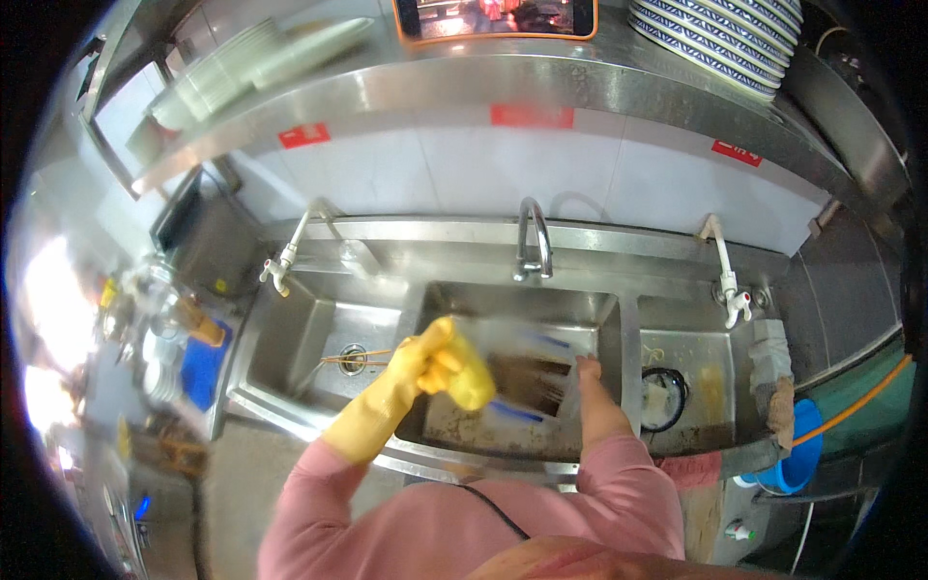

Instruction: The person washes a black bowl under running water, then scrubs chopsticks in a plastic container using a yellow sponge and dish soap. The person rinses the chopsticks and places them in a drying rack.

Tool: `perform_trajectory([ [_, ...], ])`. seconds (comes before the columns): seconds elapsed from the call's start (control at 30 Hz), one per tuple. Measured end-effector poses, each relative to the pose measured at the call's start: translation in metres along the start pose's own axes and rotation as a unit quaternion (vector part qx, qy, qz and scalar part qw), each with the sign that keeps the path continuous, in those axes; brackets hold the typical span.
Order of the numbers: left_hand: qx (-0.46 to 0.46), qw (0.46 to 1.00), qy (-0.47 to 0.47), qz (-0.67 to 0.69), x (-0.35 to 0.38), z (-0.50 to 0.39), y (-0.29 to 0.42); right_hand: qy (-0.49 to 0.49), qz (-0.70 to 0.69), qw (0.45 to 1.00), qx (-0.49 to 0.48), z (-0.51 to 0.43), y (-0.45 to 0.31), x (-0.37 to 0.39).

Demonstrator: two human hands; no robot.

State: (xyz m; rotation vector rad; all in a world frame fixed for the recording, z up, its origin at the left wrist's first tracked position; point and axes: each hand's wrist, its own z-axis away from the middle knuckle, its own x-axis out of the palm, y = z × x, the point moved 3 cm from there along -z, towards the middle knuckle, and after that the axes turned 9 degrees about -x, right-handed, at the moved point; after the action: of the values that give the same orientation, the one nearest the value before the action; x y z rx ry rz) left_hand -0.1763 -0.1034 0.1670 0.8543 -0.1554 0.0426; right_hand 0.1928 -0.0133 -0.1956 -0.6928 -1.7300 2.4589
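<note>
My left hand, in a long yellow rubber glove, grips a yellow bottle that tilts down and to the right. It is over the middle steel sink basin. Below the bottle is a translucent container, blurred, with blue strips on two edges and a dark brown patch showing in it. My bare right hand holds the container's right edge; part of its fingers is hidden. Whether anything flows from the bottle is too blurred to see.
A curved faucet rises behind the middle basin. Chopsticks lie in the left basin, and a round black-rimmed item in the right. Overhead, a shelf bears plates and a phone. A blue bucket stands right.
</note>
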Motion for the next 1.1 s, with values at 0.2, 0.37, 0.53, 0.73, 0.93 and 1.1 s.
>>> perform_trajectory([
  [0.2, 0.038, 0.986, -0.133, -0.093, 0.018, -0.003, 0.019, -0.204, -0.236, 0.940, -0.140, 0.090, -0.088, 0.034],
  [0.37, 0.038, 0.964, -0.229, -0.132, 0.017, 0.015, 0.039, -0.159, -0.340, 0.926, 0.051, 0.175, -0.125, 0.041],
  [0.53, 0.123, 0.915, -0.367, -0.112, 0.007, 0.047, 0.058, -0.224, -0.571, 0.783, 0.101, 0.233, -0.147, 0.053],
  [0.73, 0.185, 0.879, -0.409, -0.162, -0.016, 0.051, 0.051, -0.314, -0.531, 0.781, 0.097, 0.278, -0.166, 0.072],
  [0.93, 0.048, 0.910, -0.376, -0.169, -0.028, 0.055, 0.062, -0.332, -0.570, 0.742, 0.114, 0.288, -0.164, 0.081],
  [1.1, 0.059, 0.921, -0.281, -0.263, -0.011, 0.066, 0.077, -0.308, -0.561, 0.754, 0.146, 0.267, -0.154, 0.075],
])
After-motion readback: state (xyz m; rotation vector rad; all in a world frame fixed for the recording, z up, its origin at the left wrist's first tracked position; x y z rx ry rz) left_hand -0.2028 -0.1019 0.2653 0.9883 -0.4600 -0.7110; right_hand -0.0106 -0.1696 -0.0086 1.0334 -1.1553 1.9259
